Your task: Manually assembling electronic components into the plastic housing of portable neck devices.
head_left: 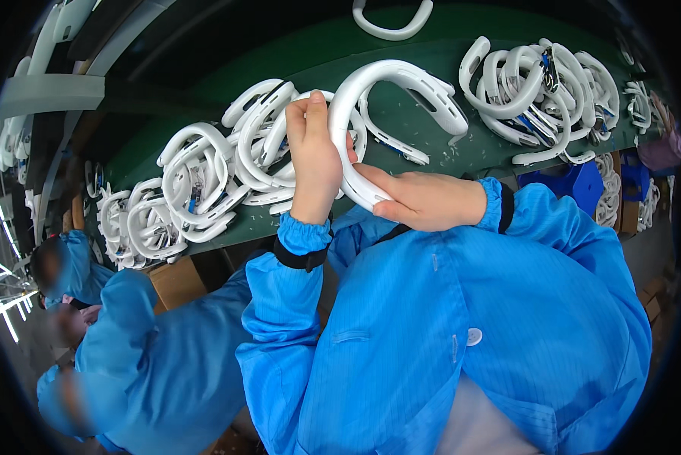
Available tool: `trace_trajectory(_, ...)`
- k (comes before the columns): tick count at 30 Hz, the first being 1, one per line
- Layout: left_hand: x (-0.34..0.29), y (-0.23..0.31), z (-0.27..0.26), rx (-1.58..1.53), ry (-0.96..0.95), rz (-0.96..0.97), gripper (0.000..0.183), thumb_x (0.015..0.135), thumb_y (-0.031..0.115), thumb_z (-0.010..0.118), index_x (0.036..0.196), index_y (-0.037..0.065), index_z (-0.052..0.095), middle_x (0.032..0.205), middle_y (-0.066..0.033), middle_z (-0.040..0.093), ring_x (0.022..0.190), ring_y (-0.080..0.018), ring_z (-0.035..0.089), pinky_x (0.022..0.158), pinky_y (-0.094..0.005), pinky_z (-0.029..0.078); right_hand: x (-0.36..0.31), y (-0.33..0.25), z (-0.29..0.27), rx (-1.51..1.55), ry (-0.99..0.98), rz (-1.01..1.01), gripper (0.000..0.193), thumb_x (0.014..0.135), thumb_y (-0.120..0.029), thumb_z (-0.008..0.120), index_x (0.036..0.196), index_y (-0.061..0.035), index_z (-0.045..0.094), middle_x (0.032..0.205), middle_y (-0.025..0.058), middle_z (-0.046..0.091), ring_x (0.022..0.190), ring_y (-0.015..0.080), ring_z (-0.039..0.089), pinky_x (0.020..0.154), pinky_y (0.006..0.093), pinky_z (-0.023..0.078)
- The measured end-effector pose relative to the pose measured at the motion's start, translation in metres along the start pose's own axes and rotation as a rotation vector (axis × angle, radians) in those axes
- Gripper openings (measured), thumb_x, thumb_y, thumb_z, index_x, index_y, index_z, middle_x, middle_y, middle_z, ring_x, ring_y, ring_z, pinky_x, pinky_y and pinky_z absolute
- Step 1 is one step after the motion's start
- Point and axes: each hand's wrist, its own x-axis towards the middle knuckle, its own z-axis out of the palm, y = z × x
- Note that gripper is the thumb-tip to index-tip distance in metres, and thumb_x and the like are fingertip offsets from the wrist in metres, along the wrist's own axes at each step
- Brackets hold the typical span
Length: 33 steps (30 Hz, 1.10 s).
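Note:
I hold a white U-shaped neck fan [357,85] upright over the green bench, its curve away from me. My left hand [315,159] is closed on its left side, thumb pointing up along the outside. The fingers of my right hand [435,200] are closed around its near end; part of them is hidden behind the shell. The other end, with slots along it, hangs free at the right. Behind it, an opened curved shell [405,150] with a blue strip inside lies on the bench.
Piles of white curved shells lie left [196,178] and right [541,95], with another shell [393,32] at the far edge. Small white scraps dot the green bench [473,155]. Blue bins [579,186] stand below at the right. People in blue smocks [181,364] work at my left.

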Motion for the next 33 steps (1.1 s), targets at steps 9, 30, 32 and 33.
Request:
trace_trajectory(9,0.013,-0.016,-0.011,-0.336,-0.095,-0.182,0.026,0.095,0.028,0.037,0.090,0.004,0.046,0.053,-0.0070,0.048,0.037,-0.0147,0.043,0.034,-0.0234,0.035,0.003,-0.002,-0.001,0.060,0.003,-0.017,0.045,0.094,-0.026,0.038,0.132,-0.0066,0.026,0.084,0.0199,0.061,0.072,0.0370,0.060,0.066,0.0455,0.046)
trace_trajectory(30,-0.004,-0.033,0.012,-0.262,0.015,0.011,0.016,0.096,0.025,0.034,0.097,0.010,0.038,0.058,-0.0081,0.050,0.043,-0.0140,0.048,0.038,-0.0252,0.040,0.001,-0.002,-0.002,0.095,0.040,0.026,0.070,0.090,-0.023,0.049,0.137,0.0065,0.007,0.077,0.0213,0.057,0.066,0.0342,0.058,0.063,0.0383,0.046)
trace_trajectory(32,-0.002,-0.030,0.010,-0.300,0.017,-0.009,0.015,0.096,0.024,0.035,0.098,0.010,0.038,0.058,-0.0085,0.051,0.043,-0.0145,0.048,0.038,-0.0256,0.040,0.002,-0.011,-0.007,0.020,-0.014,0.066,0.073,0.089,-0.026,0.051,0.136,0.0086,0.006,0.075,0.0217,0.057,0.065,0.0335,0.059,0.062,0.0374,0.046)
trace_trajectory(33,-0.001,-0.029,0.008,-0.336,0.026,-0.033,0.015,0.095,0.024,0.036,0.098,0.010,0.037,0.058,-0.0089,0.051,0.043,-0.0150,0.048,0.038,-0.0260,0.040,0.003,-0.008,-0.004,0.059,-0.002,0.031,0.075,0.089,-0.031,0.052,0.136,0.0067,0.007,0.082,0.0207,0.057,0.067,0.0310,0.059,0.065,0.0356,0.046)
